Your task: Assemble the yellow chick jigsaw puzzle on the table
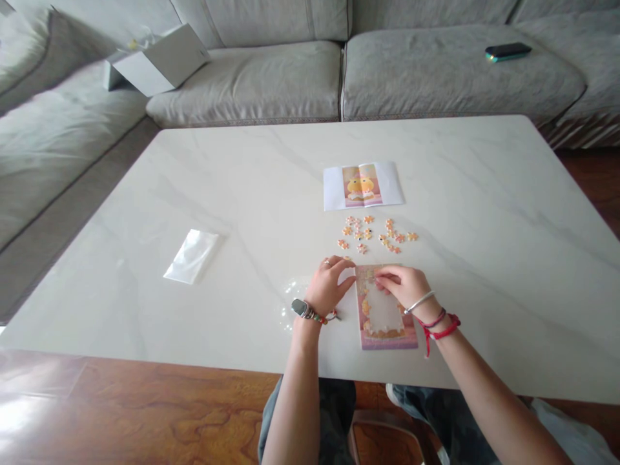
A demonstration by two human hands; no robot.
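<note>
A partly filled jigsaw puzzle (365, 339) lies on the table in front of me. Its pieces run round the border, and the middle of the pale board is bare. My left hand (332, 284) rests at its upper left corner, thumb and forefinger apart, touching the edge. Over the upper part of the puzzle, my right hand (404, 285) has its fingertips pinched together. Whatever is between them is hidden. Just beyond both hands, several loose puzzle pieces (368, 219) lie scattered in two loose groups.
Behind the pieces lies a creased reference picture sheet (392, 181) showing a yellow figure. A clear plastic bag (191, 257) is at the left on the white table (242, 194). Some shiny clear plastic (287, 307) lies by my left wrist. A grey sofa (271, 77) holds a white box (159, 61).
</note>
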